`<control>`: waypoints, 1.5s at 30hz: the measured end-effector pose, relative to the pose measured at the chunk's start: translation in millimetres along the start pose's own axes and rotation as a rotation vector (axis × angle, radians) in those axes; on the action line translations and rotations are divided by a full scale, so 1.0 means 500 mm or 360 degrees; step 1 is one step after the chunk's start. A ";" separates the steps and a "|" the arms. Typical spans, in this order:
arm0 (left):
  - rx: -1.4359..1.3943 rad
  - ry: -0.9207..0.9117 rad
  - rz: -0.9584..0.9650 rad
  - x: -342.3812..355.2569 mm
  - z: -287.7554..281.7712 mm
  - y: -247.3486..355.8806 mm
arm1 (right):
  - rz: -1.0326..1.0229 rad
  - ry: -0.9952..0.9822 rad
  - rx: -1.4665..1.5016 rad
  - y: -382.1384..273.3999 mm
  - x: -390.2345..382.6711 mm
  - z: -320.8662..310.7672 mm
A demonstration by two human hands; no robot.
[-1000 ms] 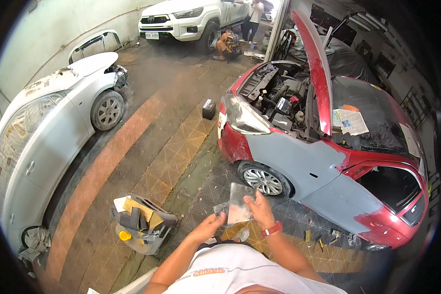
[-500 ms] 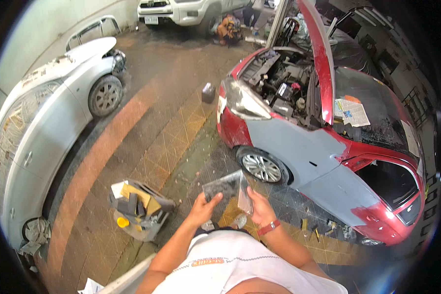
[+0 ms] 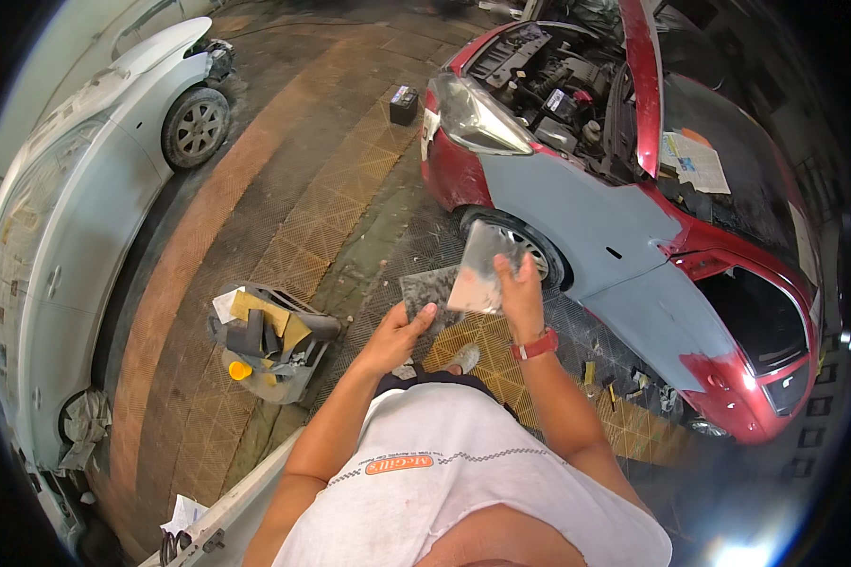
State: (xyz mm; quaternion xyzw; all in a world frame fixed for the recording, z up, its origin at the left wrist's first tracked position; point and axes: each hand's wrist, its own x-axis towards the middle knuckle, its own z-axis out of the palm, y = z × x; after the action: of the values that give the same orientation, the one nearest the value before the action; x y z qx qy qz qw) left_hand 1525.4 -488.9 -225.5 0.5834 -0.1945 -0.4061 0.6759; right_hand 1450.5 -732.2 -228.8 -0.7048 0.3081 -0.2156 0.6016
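My left hand [image 3: 397, 338] is closed on the near edge of a thin, dark grey sheet [image 3: 430, 288] with smudged, dusty marks, its thumb on top. In my right hand [image 3: 522, 295] is a paler grey flat piece [image 3: 482, 269] with a whitish-pink patch on its lower part. The two pieces meet or overlap in front of my body; whether they are joined I cannot tell. Beyond them is the front wheel [image 3: 529, 250] of a red car [image 3: 459, 180] with a grey-coated fender [image 3: 567, 208].
To the left a small grey stand [image 3: 317, 326] bears yellow-brown sheets [image 3: 293, 331], dark blocks and a yellow cap [image 3: 240, 370]. A silver car [image 3: 128, 227] stands farther left. A black battery [image 3: 404, 106] sits on the floor. Scraps and small tools [image 3: 638, 383] lie beside the red car.
My right hand has risen and turned its piece, so its pink-patched face now shows. My left hand still holds the dark sheet. The view has tilted downward.
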 end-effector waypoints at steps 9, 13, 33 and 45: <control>-0.0760 0.0086 -0.0289 -0.018 0.021 0.006 | -0.0060 -0.0511 -0.0220 0.022 -0.018 0.010; -0.0501 -0.0153 -0.0011 0.008 -0.025 -0.048 | -0.0053 -0.1166 0.0054 -0.038 -0.116 0.027; 0.0150 -0.0026 -0.0077 -0.026 0.024 -0.020 | -0.0118 -0.0757 -0.0259 -0.027 -0.102 0.001; -0.0502 0.0045 -0.0066 -0.022 -0.046 -0.048 | 0.0197 -0.1276 0.0419 -0.097 -0.144 0.027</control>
State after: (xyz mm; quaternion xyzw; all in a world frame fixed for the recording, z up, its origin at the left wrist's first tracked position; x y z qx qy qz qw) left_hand 1528.1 -465.8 -251.6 0.4795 -0.1067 -0.4373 0.7533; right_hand 1416.6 -668.5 -179.0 -0.6301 0.0614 0.0747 0.7705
